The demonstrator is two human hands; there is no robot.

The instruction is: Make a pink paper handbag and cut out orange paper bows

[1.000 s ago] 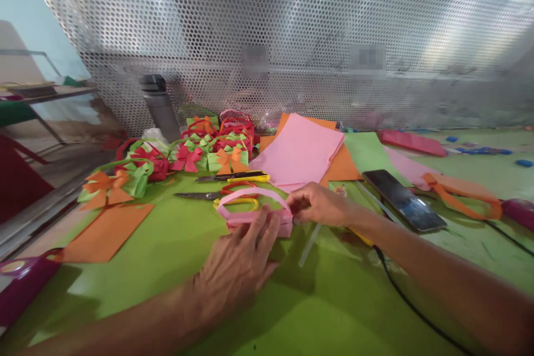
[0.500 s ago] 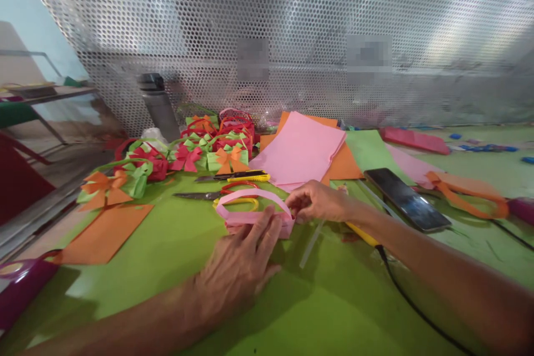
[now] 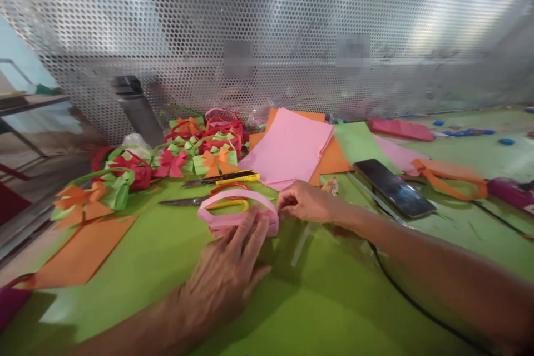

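Note:
A small pink paper basket (image 3: 267, 227) with a looped handle stands on the green table in front of me. My left hand (image 3: 227, 261) lies over its near side, index and middle fingers stretched across the rim and thumb apart. At the basket's right end, my right hand (image 3: 296, 201) has thumb and fingers pinched together. What is between those fingertips is hidden. A thin translucent strip (image 3: 301, 245) lies just below the right hand. Behind the basket are scissors (image 3: 227, 200) with red and yellow handles and a yellow utility knife (image 3: 237, 177).
Several finished paper baskets (image 3: 214, 162) with bows sit at the back left near a grey bottle (image 3: 139, 114). Pink paper sheets (image 3: 287, 147) lie behind my hands. A phone (image 3: 394, 188) and a black cable (image 3: 411, 292) are on the right, an orange sheet (image 3: 85, 250) left.
The view has turned slightly right, so everything sits further left. Both hands keep about the same place at the pink basket; the right hand stays pinched at its end.

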